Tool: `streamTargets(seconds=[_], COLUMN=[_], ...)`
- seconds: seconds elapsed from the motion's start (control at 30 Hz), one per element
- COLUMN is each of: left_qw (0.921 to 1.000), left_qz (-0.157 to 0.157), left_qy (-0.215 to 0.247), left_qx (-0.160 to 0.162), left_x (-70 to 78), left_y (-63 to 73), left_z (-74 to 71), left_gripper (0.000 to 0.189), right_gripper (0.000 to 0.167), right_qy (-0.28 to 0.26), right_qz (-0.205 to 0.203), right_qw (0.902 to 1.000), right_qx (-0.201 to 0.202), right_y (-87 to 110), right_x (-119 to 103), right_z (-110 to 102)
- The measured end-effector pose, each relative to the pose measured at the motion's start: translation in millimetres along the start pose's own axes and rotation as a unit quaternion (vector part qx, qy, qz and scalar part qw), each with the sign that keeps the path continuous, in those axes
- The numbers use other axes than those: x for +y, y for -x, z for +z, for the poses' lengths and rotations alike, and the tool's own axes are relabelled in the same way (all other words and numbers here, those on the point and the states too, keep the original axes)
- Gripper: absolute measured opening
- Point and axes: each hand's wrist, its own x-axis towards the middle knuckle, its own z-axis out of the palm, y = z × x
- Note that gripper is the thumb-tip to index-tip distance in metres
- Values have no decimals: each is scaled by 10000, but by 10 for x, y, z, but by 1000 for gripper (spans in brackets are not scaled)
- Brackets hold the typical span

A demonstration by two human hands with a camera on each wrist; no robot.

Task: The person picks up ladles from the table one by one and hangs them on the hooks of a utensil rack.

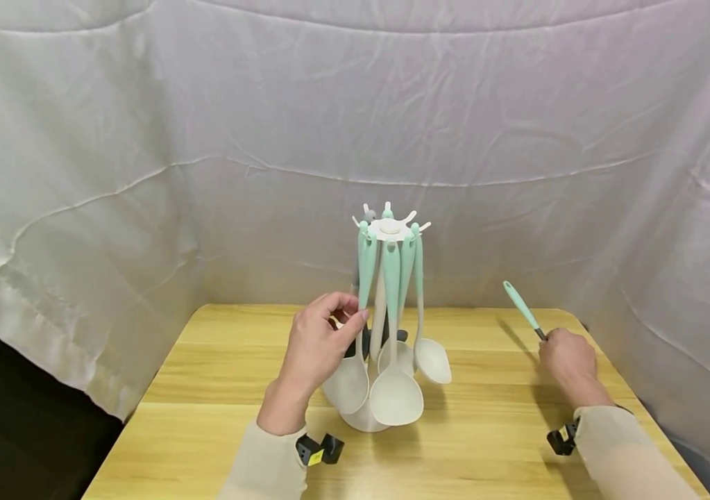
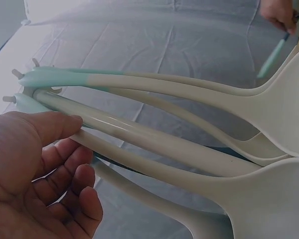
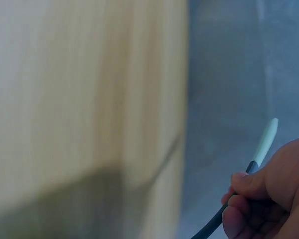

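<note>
My left hand point(image 1: 323, 340) is at the left side of a white utensil stand point(image 1: 390, 228). Its thumb and forefinger pinch a hanging white cooking spoon point(image 2: 154, 159) near where the mint handle meets the pale shaft; its remaining fingers curl loosely. Beside it, a white ladle point(image 1: 396, 399) with a mint handle hangs at the front. Over the table's right side, my right hand point(image 1: 569, 361) grips a dark-shafted utensil point(image 3: 213, 225) with a mint handle point(image 1: 520, 305) that points up and away. The hand and the frame edge hide that utensil's head.
Another white ladle point(image 1: 433, 361) hangs on the stand's right, with several other utensils around the pole. Below them, the stand's round white base point(image 1: 364, 420) rests on the wooden table point(image 1: 236, 389). Grey cloth point(image 1: 392, 104) encloses the table at the back and sides.
</note>
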Motion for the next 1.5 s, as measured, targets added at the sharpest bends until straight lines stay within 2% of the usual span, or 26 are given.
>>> streamTargets(seconds=[0.13,0.23,0.37,0.53,0.73,0.9,1.07,1.2,1.37,1.5], left_qw=[10000,10000,10000,9999,9996,9961,9906,9858,9836,9844], left_qz=[4,10,62,118,124,420,778,946,997,878], left_qy=[-1,9,-7,-41,187,620,877,941,910,772], left_qx=[20,46,60,58,182,460,702,1019,1200,1317], left_x=[-6,-8,1,15,88,244,441,574,675,721], left_y=[5,8,6,-12,-90,-219,-366,-464,-522,-530], left_z=[7,13,16,9,-49,-147,-214,-233,-236,-232], left_gripper=[10,11,11,12,16,17,17,18,16,14], right_gripper=[24,25,24,25,21,16,15,16,16,17], right_qy=[-240,-570,-1124,-1795,-2417,-2701,-2717,-2790,-2880,-2908], right_qz=[-431,-702,-983,-1097,-1217,-1405,-1561,-1650,-1734,-1797], right_qw=[9974,9915,9775,9602,9437,9331,9284,9252,9212,9199], right_qx=[522,939,1489,1837,1900,1916,1997,1971,1958,1920], right_y=[83,168,289,445,584,666,702,699,688,685], right_x=[-319,-580,-913,-1249,-1553,-1733,-1838,-1885,-1915,-1946], right_z=[-98,-196,-346,-493,-585,-625,-650,-665,-684,-701])
